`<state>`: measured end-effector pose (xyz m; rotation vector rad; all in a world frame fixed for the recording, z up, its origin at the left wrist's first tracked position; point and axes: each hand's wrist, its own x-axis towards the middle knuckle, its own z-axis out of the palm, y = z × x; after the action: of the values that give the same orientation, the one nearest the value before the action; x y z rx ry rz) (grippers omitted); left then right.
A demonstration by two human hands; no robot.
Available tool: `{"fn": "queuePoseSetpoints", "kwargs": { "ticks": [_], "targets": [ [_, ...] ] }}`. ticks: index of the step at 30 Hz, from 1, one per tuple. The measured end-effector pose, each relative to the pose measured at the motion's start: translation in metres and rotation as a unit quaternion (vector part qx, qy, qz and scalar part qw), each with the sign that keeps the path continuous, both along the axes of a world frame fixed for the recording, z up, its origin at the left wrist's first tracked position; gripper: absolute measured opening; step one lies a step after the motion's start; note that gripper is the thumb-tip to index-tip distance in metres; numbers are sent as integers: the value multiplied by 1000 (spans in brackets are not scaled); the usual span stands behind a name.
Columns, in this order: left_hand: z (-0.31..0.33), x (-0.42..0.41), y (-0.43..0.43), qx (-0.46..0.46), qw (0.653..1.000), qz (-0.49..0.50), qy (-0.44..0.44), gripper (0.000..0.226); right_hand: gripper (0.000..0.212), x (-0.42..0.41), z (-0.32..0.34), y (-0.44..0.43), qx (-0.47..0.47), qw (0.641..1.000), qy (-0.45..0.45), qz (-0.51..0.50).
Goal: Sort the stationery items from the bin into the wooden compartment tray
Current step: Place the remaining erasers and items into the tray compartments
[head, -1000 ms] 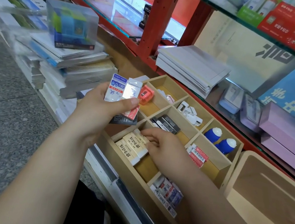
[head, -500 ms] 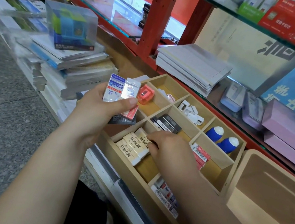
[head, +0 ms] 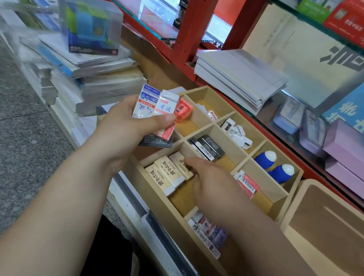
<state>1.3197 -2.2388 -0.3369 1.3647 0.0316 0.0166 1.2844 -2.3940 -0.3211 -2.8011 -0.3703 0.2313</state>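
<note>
**Desk:** What is hidden on the head camera?

**Me:** My right hand (head: 214, 185) covers the far end of the cream erasers (head: 167, 174). I cannot tell whether it pinches the last one or only rests its fingertips there. My forearm cuts off the small packets (head: 208, 230) toward the near right corner of the wooden tray (head: 286, 202). The bin (head: 342, 229) is cropped by the frame.

**Desk:** How do the erasers lie?

**Me:** Three lie flat, side by side, long axes along the tray's near edge, in that edge's middle compartment.

**Desk:** And your left?

**Me:** My left hand (head: 126, 128) grips a fan of packets (head: 155, 106) upright over the tray's left corner, thumb clamped across them.

**Desk:** Any change?

**Me:** Barely. The fan is the same, and my right hand is still on that row.
</note>
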Motion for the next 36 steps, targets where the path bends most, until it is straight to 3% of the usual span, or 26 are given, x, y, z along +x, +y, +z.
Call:
{"fn": "queuePoseSetpoints", "kwargs": {
  "ticks": [5, 9, 15, 18, 20, 24, 28, 32, 36],
  "targets": [
    [0, -1, 0, -7, 1000, -7, -3, 43, 42, 0, 4, -1, 2, 1000, 23, 11],
    [0, -1, 0, -15, 1000, -10, -6, 44, 43, 0, -1, -8, 77, 996, 48, -1],
    [0, -2, -1, -32, 999, -15, -5, 52, 45, 5, -11, 1, 75, 997, 29, 16],
    [0, -2, -1, -42, 998, -39, -8, 44, 40, 7, -11, -1, 123, 992, 24, -7],
    [1, -2, -3, -50, 997, -58, -9, 40, 34, 6, -7, -1, 204, 978, -9, -29],
    [0, -4, -8, -68, 994, -83, -10, 41, 15, 8, 6, 2, 386, 917, -43, -93],
    [0, -6, -15, -82, 992, -96, -7, 43, 20, 10, 11, 12, 428, 900, -17, -85],
    [-1, -5, -20, -74, 995, -63, 22, 17, 23, 12, 11, 16, 444, 891, -6, -89],
    [2, -6, -25, -75, 996, -21, 45, 25, 22, 9, 8, 15, 461, 882, -5, -99]
  ]
}}
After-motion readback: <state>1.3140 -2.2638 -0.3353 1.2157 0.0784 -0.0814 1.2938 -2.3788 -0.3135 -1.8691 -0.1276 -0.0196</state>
